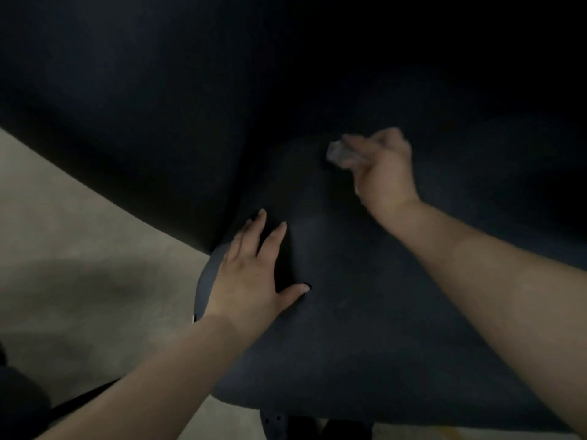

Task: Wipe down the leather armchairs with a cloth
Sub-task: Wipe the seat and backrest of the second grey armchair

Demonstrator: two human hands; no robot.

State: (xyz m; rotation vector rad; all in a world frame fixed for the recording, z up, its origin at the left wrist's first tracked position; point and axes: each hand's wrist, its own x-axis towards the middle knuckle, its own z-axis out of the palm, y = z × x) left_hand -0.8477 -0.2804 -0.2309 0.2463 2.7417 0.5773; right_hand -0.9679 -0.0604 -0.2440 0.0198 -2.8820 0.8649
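Nearest the camera, the dark leather armchair (pixel 365 328) fills most of the view, its rounded seat edge curving just above the pale floor (pixel 79 249). Everything else is placed against that seat.

On the seat's near-left edge, the left hand (pixel 251 274) lies flat, palm down, fingers (pixel 270 239) spread open and holding nothing. It looks like a brace. Keeping it planted there should steady the chair and the body while the other arm works, though it would have to lift off before that patch can be wiped.

Farther in, toward the back of the seat where it meets the darker backrest, the right hand (pixel 381 166) has its fingers closed on a small grey cloth (pixel 336 152), bunched so only a wad shows past the fingertips. The hand is blurred, and whether the cloth actually touches the leather cannot be told.

To do this step well, I would judge that the cloth should be opened out flatter under the fingers, so more of it meets the leather. Overlapping strokes drawn from the back crease toward the near edge would carry dust off the seat rather than into the seam. Light, even pressure suits leather. The scene is dim, so missed areas are a risk; working in an orderly pattern guards against that.
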